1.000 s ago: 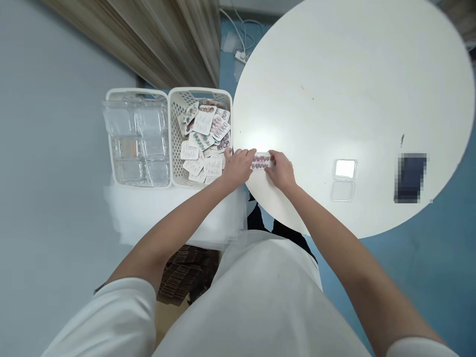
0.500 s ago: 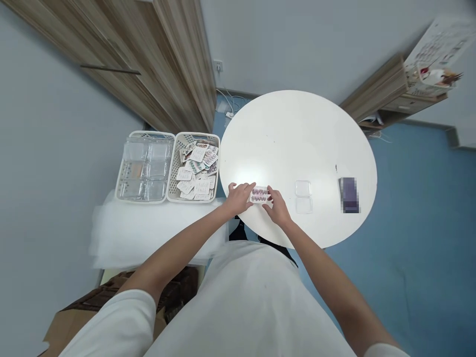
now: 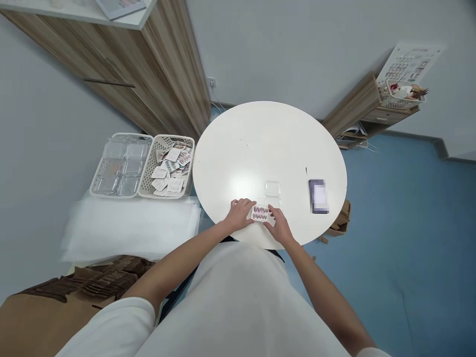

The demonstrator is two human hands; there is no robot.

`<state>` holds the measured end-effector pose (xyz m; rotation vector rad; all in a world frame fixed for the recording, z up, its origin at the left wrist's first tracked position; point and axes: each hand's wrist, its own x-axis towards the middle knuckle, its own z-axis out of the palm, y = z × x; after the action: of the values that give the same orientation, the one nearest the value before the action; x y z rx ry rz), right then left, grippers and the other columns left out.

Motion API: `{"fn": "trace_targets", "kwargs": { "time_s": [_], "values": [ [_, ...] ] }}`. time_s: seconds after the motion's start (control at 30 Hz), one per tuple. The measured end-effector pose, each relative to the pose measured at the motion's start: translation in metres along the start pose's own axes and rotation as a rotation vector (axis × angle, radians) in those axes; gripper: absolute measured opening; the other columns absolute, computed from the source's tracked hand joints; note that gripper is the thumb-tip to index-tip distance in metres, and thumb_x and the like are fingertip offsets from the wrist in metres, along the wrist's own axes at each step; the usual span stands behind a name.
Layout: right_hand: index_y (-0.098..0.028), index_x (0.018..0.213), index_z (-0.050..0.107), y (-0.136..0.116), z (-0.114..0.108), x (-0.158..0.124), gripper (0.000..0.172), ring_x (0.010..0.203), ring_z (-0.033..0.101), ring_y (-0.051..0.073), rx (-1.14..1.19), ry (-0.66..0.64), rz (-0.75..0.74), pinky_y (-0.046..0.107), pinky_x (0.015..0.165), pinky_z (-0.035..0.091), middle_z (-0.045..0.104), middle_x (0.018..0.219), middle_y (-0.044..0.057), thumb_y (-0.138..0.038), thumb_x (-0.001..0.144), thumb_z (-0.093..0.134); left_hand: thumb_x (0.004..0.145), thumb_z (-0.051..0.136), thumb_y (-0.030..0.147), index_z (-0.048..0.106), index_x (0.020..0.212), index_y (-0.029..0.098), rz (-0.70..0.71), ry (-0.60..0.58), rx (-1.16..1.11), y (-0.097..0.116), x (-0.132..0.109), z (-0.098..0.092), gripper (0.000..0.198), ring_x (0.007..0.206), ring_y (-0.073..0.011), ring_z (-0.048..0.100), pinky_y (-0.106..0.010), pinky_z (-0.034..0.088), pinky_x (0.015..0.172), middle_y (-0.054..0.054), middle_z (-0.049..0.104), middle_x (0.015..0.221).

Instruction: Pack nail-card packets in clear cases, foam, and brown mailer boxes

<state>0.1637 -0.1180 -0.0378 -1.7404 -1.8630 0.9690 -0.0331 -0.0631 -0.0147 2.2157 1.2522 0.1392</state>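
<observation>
Where the left hand [image 3: 240, 211] and the right hand [image 3: 278, 224] are meeting: at the near edge of the round white worktop [image 3: 260, 139], just in front of the person's white shirt.
left hand: is curling its fingers down over the left end of a card of press-on nails [image 3: 260, 213] and gripping it.
right hand: is pinching the right end of the same card with bent fingers.
card of press-on nails: is sitting between the two hands, low over the worktop's near edge and showing rows of purplish nails; whether it is resting on the surface cannot be told.
clear case [image 3: 272, 192]: is lying on the worktop just beyond the card, spread in two halves, apart from both hands.
dark flat object [image 3: 319, 196]: is lying further right on the worktop, too blurred to identify.
card basket [image 3: 160, 148]: is standing off the worktop to the person's left, holding a heap of similar cards.
case basket [image 3: 97, 179]: is standing against the card basket's far side, holding clear cases.
white sheets [image 3: 130, 230]: are lying under both baskets.
brown stack [image 3: 92, 282]: is sitting below the sheets, nearer the person.
</observation>
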Motion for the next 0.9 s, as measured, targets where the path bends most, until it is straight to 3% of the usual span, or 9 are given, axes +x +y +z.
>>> {"fn": "trace_targets", "kwargs": {
  "time_s": [0.13, 0.4, 0.63, 0.9],
  "values": [
    [-0.025, 0.128, 0.034, 0.029, -0.017, -0.007, 0.058, 0.115, 0.037, 0.027, -0.118, 0.015, -0.078, 0.047, 0.092, 0.037, 0.043, 0.122, 0.01, -0.036, 0.074, 0.054, 0.062, 0.068, 0.038, 0.045, 0.115, 0.026, 0.011, 0.023, 0.114, 0.022, 0.011, 0.013, 0.06, 0.114, -0.0277, 0.035, -0.044, 0.024, 0.091, -0.008, 0.043, 0.122],
    [-0.023, 0.124, 0.038, 0.063, -0.028, 0.003, 0.06, 0.126, 0.025, 0.031, -0.217, -0.026, -0.113, 0.05, 0.095, 0.031, 0.032, 0.135, 0.01, -0.039, 0.07, 0.057, 0.057, 0.072, 0.037, 0.049, 0.11, 0.025, -0.07, 0.019, 0.229, 0.046, 0.031, 0.028, 0.059, 0.122, -0.0318, 0.025, -0.048, 0.021, 0.093, -0.012, 0.036, 0.129],
    [-0.022, 0.124, 0.039, 0.078, -0.028, 0.022, 0.06, 0.126, 0.025, 0.03, -0.189, -0.058, -0.115, 0.048, 0.096, 0.029, 0.033, 0.135, 0.011, -0.038, 0.069, 0.058, 0.059, 0.071, 0.037, 0.048, 0.113, 0.026, -0.167, -0.014, 0.242, 0.048, 0.049, 0.037, 0.059, 0.124, -0.0317, 0.022, -0.049, 0.021, 0.094, -0.011, 0.034, 0.131],
    [-0.022, 0.124, 0.039, 0.084, -0.028, 0.041, 0.059, 0.116, 0.036, 0.029, -0.173, -0.077, -0.091, 0.046, 0.092, 0.032, 0.045, 0.125, 0.01, -0.034, 0.07, 0.058, 0.062, 0.069, 0.036, 0.045, 0.117, 0.027, -0.248, -0.034, 0.23, 0.042, 0.065, 0.048, 0.061, 0.121, -0.0293, 0.025, -0.047, 0.022, 0.093, -0.01, 0.037, 0.128]
  ]
}}
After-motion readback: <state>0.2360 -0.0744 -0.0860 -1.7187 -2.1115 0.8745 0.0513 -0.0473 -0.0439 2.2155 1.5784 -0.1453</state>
